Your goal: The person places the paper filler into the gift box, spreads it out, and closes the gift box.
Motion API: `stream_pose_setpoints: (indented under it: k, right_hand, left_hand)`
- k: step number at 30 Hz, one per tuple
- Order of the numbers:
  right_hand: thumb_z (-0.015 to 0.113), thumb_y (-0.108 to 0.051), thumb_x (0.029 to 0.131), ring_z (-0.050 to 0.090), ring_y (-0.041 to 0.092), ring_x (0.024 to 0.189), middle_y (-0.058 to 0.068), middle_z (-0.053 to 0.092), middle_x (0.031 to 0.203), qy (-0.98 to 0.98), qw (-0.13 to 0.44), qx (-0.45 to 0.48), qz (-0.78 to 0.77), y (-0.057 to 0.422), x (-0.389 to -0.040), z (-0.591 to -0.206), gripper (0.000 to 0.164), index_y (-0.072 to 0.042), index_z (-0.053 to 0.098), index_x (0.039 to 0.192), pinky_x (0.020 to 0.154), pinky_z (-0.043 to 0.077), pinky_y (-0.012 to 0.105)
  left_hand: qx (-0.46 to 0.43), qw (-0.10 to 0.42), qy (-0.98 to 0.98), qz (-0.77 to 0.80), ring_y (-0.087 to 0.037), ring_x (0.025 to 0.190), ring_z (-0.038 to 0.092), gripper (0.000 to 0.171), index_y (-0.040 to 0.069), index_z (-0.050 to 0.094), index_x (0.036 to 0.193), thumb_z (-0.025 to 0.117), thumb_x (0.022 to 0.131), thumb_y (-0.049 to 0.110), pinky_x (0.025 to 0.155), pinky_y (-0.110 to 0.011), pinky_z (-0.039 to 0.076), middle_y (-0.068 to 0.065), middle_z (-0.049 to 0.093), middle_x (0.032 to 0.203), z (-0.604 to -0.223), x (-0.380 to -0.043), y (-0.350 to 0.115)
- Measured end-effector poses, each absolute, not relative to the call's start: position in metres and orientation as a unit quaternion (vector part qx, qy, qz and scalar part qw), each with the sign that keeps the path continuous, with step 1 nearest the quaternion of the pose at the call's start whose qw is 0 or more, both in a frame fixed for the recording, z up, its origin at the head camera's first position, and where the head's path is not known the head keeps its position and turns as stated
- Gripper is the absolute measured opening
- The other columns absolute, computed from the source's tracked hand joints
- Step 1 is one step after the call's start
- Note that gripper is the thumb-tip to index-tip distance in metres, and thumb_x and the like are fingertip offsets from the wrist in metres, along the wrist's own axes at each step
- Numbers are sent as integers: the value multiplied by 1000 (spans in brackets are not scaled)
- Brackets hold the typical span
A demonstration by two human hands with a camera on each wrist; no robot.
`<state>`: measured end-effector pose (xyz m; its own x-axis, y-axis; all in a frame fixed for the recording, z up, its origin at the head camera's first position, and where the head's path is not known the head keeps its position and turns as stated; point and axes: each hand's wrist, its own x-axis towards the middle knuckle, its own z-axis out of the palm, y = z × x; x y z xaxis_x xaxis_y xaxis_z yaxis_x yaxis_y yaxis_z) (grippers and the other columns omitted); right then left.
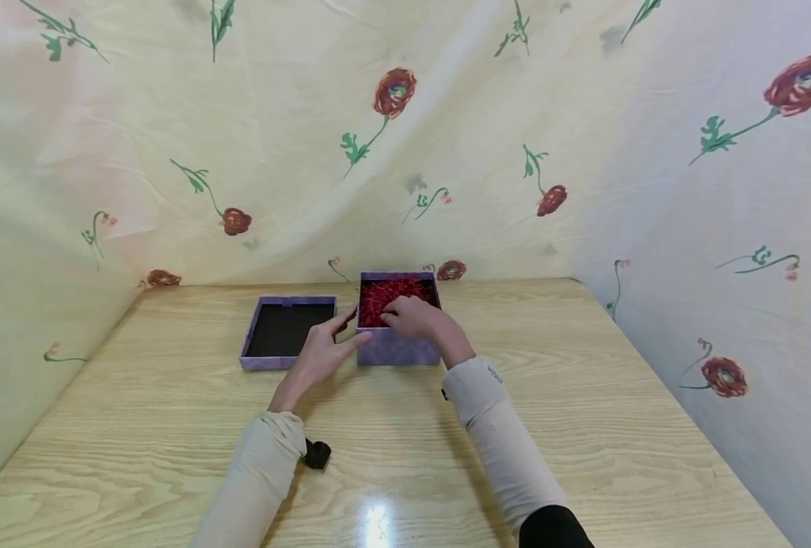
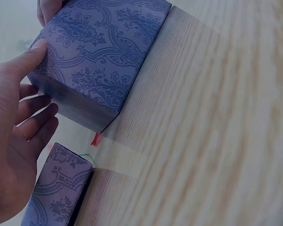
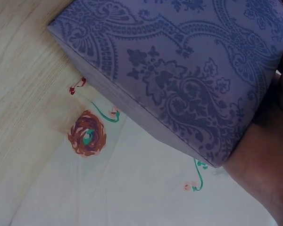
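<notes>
A box (image 1: 398, 347) covered in purple patterned paper stands uncovered at the back of the table, filled with red shredded paper (image 1: 375, 297). My left hand (image 1: 320, 352) holds the box at its front left corner. Its thumb (image 2: 34, 55) lies on the front face, while the other fingers are at the left side. My right hand (image 1: 415, 318) reaches over the front rim into the box, palm down, its fingers bent toward the shredded paper. Its fingertips are hidden, and I cannot tell whether they grip anything. The right wrist view shows mainly the box's patterned front (image 3: 174, 80).
The matching lid (image 1: 270, 362) lies to the left of the box, its black inside facing up. A small black object (image 1: 317, 455) shows beside the left sleeve. Flowered cloth (image 1: 288, 137) hangs behind and beside the wooden table (image 1: 583, 426).
</notes>
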<state>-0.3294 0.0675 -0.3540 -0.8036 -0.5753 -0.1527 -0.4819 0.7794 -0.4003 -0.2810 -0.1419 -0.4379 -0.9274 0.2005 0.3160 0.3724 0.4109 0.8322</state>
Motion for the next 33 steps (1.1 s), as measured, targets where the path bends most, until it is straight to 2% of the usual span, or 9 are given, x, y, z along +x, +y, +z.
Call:
stream_pose_setpoints:
  k: [8, 12, 22, 26, 33]
  right_hand:
    - [45, -20, 113, 59, 29, 130, 15, 62, 141, 931, 141, -284, -180, 70, -332, -356, 40, -2, 59, 146, 108, 45, 44]
    - [46, -20, 113, 62, 28, 123, 14, 65, 137, 929, 113, -290, -199, 72, -331, -357, 39, -2, 61, 144, 105, 47, 44]
    - [47, -17, 112, 57, 32, 131, 16, 62, 141, 923, 52, -315, -213, 79, -319, -353, 39, 0, 59, 145, 110, 43, 47]
    - [49, -18, 111, 54, 33, 134, 17, 61, 142, 918, 26, -326, -223, 84, -314, -353, 39, 1, 59, 144, 112, 41, 48]
    - [55, -22, 109, 52, 34, 137, 18, 59, 144, 902, -40, -339, -264, 84, -300, -354, 41, 0, 60, 143, 113, 40, 49]
  left_hand:
    - [-172, 84, -836, -515, -41, 138, 49, 70, 12, 44, 159, 72, 99, 36, 109, -59, 41, -17, 49, 153, -438, -282, -143]
    - [-171, 86, -836, -515, -41, 137, 49, 69, 13, 44, 158, 73, 99, 35, 109, -59, 42, -17, 50, 153, -438, -282, -144]
    - [-180, 86, -837, -510, -35, 141, 46, 70, 13, 45, 158, 73, 99, 36, 110, -55, 42, -13, 49, 154, -436, -282, -142]
    - [-180, 81, -837, -511, -35, 142, 46, 71, 10, 44, 158, 73, 99, 37, 110, -56, 41, -14, 48, 155, -434, -280, -145]
    - [-173, 88, -839, -509, -37, 142, 45, 73, 13, 44, 159, 73, 98, 40, 112, -56, 39, -12, 47, 156, -428, -272, -161]
